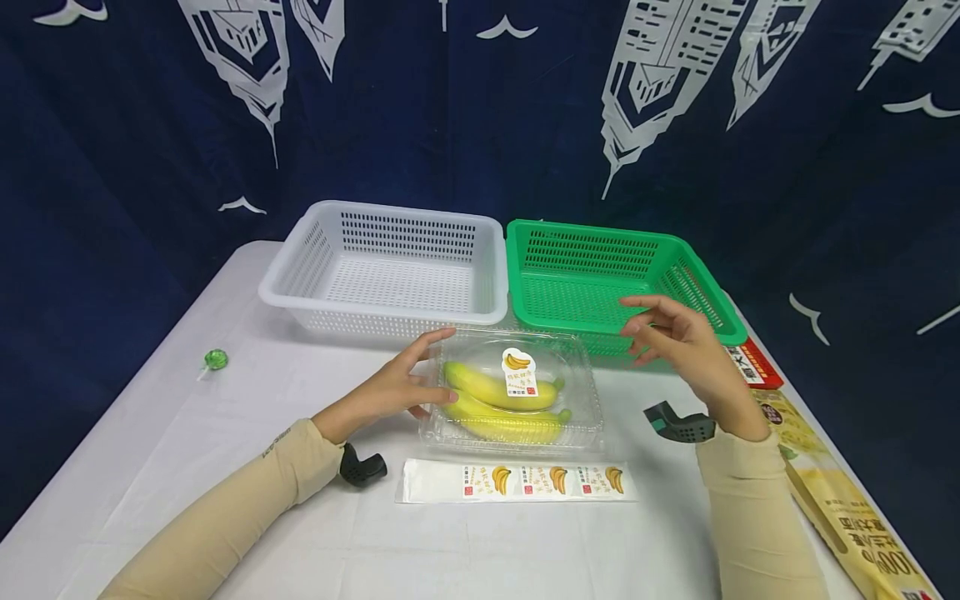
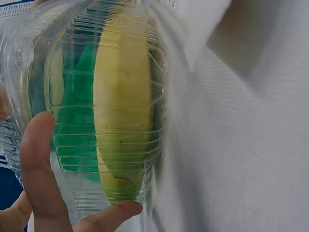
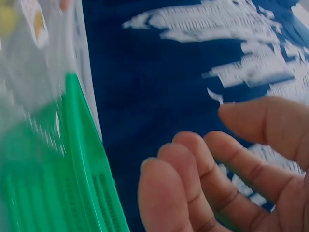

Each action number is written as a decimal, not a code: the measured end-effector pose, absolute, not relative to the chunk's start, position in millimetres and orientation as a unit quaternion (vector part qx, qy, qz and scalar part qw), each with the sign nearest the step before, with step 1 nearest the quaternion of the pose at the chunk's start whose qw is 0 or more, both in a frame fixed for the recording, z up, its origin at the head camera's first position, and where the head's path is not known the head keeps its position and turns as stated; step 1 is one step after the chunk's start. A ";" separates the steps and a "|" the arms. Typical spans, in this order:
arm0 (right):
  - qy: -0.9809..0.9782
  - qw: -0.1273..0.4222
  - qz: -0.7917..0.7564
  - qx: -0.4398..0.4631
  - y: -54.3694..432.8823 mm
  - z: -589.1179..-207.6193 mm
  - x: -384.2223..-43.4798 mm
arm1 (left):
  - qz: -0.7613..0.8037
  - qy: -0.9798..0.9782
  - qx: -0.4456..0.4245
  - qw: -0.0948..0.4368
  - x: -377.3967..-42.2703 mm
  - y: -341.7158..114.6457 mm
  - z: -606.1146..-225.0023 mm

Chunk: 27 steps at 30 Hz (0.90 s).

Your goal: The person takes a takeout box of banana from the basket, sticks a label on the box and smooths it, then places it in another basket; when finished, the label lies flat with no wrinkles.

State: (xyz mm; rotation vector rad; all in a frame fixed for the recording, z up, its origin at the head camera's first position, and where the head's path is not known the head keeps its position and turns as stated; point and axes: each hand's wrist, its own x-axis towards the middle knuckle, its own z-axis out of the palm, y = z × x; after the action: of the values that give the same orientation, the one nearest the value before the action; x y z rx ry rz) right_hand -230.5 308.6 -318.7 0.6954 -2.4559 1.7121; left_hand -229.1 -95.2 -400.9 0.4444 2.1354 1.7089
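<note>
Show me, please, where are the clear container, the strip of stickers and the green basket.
Clear container [image 1: 581, 364]: head view, right part of its top.
Strip of stickers [image 1: 545, 481]: head view, its middle printed sticker.
Green basket [image 1: 567, 293]: head view, its inner floor.

Green candy [image 1: 216, 359]: lies alone at left, pale tail toward near-left.
Yellow bag [image 1: 843, 508]: printed, flat along the right edge, near end.
Red packet [image 1: 757, 364]: right, just beyond the bag, partly hidden.
Curtain [image 1: 450, 125]: far side, navy, white upside-down towers.

A navy curtain [image 1: 450, 125] — white towers [image 1: 660, 75] upside down — behind a white-clothed table [image 1: 187, 433].
</note>
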 end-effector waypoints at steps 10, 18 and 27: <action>-0.761 0.105 0.617 0.171 359.0 -328.1 -242.3 | 0.597 0.764 0.158 0.187 -229.7 -95.7 -400.4; -0.761 0.206 0.609 0.085 394.7 -343.8 -247.8 | 0.596 0.764 0.154 0.190 -229.3 -95.1 -398.9; -0.732 0.259 0.628 -0.050 416.1 -357.0 -247.7 | 0.597 0.765 0.151 0.190 -229.2 -95.1 -397.6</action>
State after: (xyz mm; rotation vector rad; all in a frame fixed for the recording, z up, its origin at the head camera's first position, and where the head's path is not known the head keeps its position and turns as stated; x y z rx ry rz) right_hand -247.7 416.1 -357.0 -0.1355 -1.9853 1.7017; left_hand -229.2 -95.1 -397.6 0.4256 2.1496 1.6769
